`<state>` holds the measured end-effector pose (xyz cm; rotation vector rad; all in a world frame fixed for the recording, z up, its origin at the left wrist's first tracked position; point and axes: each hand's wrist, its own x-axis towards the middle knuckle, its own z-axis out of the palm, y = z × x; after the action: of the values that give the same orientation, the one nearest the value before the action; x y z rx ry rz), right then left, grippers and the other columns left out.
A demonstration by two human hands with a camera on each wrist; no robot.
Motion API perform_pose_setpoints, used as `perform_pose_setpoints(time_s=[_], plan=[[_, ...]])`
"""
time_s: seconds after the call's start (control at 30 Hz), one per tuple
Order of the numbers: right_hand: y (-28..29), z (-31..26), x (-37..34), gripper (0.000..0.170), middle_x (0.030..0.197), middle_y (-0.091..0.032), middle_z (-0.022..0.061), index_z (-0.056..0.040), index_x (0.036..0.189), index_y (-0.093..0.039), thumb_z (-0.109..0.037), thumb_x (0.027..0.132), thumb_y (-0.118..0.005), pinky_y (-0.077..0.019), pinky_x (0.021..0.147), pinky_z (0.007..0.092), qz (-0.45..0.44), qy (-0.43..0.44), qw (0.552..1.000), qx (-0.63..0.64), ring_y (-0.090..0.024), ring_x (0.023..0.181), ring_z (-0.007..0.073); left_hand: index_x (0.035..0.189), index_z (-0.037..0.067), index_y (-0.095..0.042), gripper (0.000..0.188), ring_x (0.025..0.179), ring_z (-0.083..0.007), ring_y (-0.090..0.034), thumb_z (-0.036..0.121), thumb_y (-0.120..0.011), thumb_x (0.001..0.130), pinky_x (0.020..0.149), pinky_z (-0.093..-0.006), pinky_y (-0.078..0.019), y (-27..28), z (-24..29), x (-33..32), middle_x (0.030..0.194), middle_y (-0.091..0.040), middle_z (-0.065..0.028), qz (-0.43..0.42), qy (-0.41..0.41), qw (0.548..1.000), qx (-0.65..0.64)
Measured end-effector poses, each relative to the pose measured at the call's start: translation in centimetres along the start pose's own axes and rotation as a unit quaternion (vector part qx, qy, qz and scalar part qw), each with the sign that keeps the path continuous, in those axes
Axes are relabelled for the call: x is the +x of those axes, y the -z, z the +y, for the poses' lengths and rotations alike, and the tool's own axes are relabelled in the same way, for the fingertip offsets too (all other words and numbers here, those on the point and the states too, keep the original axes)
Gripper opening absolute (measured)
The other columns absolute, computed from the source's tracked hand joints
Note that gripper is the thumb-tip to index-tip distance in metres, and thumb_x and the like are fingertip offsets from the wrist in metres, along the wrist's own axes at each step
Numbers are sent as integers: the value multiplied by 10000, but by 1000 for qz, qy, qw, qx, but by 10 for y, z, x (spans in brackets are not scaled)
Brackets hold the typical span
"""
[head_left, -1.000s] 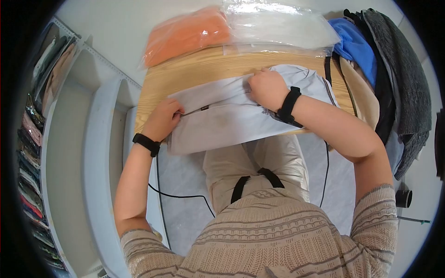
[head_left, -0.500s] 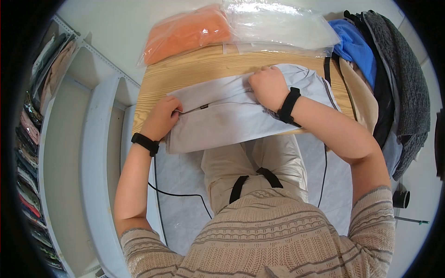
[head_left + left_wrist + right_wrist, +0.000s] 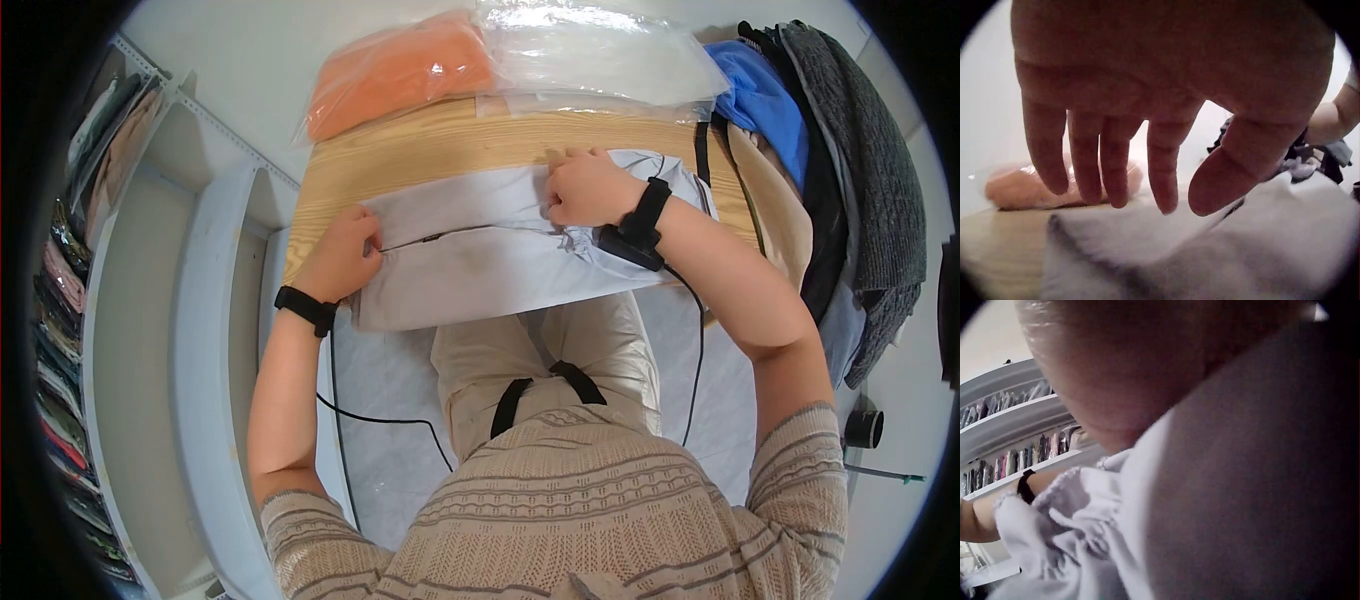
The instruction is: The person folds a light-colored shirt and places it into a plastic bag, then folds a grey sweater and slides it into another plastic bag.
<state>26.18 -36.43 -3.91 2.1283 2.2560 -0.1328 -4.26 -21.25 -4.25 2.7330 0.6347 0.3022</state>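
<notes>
A pale grey garment [image 3: 470,270] lies folded in a long strip along the table's near edge, with a dark tag on its middle fold line. At its left end is my left hand [image 3: 340,258]; in the left wrist view this hand [image 3: 1166,81] has its fingers apart and loosely bent, thumb separate, tips just over the cloth [image 3: 1260,250]. Toward the right end my right hand [image 3: 592,190] grips the garment with curled fingers. Gathered fabric [image 3: 1085,550] shows beside this hand [image 3: 1116,369] in the right wrist view; its fingertips are hidden.
At the table's [image 3: 400,155] far edge lie an orange item in clear plastic [image 3: 400,75] and a white plastic-wrapped one [image 3: 610,65]. Clothes [image 3: 850,150] hang or lie piled at right. Shelving [image 3: 140,330] with packed garments stands at left. Thin cables run from both wrists.
My right hand has turned and its wrist has shifted to the right and up; the cloth near it is more gathered. My left hand has moved slightly left.
</notes>
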Motion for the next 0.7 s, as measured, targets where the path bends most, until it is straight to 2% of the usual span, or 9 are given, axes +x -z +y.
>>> perform_pose_setpoints(time_s=[0.2,0.27,0.3,0.37,0.47,0.53,0.6,0.63,0.7], plan=[[-1,3,3,319,1009,-635,121,-91,832,-713,-365,776,-559,-394,808,460,18,4,1000,-11,-556,1004,291,1017,39,-571,266,1033,-323,-526,29,-576,751,881,-369,-437,9,80,28,1076,-563,-131,1,-83,996,33],[20,-1,0,231,1081,-620,86,-106,860,-697,-307,829,-587,-414,852,393,-38,-54,990,128,-529,1057,285,1060,46,-576,293,1070,-320,-517,36,-578,767,907,-371,-431,-5,93,41,1122,-562,-128,-14,-130,991,-3],[22,4,-6,231,1081,-620,86,-106,860,-697,-307,829,-587,-414,852,393,-41,-56,990,123,-529,1057,285,1086,45,-573,306,1096,-318,-507,43,-585,780,931,-374,-423,-19,94,48,1161,-555,-128,-38,-144,989,-10],[27,20,-21,286,1180,-592,78,-79,1080,-628,-279,881,-581,-424,872,346,111,-2,926,361,-522,1101,253,1112,44,-570,320,1123,-317,-498,49,-591,793,955,-377,-416,-41,89,56,1201,-547,-127,-54,-160,985,-23],[35,20,-48,404,1203,-571,90,-61,1233,-516,-255,887,-593,-410,911,327,168,-99,920,340,-509,1114,227,1126,33,-569,341,1137,-313,-494,55,-616,789,964,-376,-414,-55,84,60,1226,-540,-128,-65,-160,985,-2],[8,21,-56,489,1245,-529,143,-72,1307,-445,-283,890,-588,-388,954,357,199,-92,936,276,-494,1147,237,1129,27,-569,364,1135,-314,-498,44,-634,771,969,-377,-411,-51,88,60,1235,-536,-137,-82,-147,986,10],[-12,7,-59,542,1324,-442,208,-76,1350,-387,-276,887,-585,-350,1008,384,86,-71,904,414,-442,1221,297,1130,28,-570,364,1142,-314,-495,40,-632,771,968,-380,-411,-50,89,60,1234,-536,-140,-82,-153,985,11],[-23,-2,-61,542,1324,-442,208,-76,1350,-387,-276,887,-585,-350,1008,384,86,-72,903,415,-442,1221,297,1131,29,-571,365,1149,-313,-492,37,-631,771,967,-383,-411,-50,89,59,1234,-536,-143,-80,-156,984,14],[-42,-21,-65,582,1402,-317,251,-63,1366,-358,-244,865,-591,-295,1034,538,148,-101,963,201,-301,1315,398,1136,30,-571,362,1158,-319,-487,41,-626,778,974,-382,-406,-50,87,56,1245,-530,-147,-76,-151,986,4]])
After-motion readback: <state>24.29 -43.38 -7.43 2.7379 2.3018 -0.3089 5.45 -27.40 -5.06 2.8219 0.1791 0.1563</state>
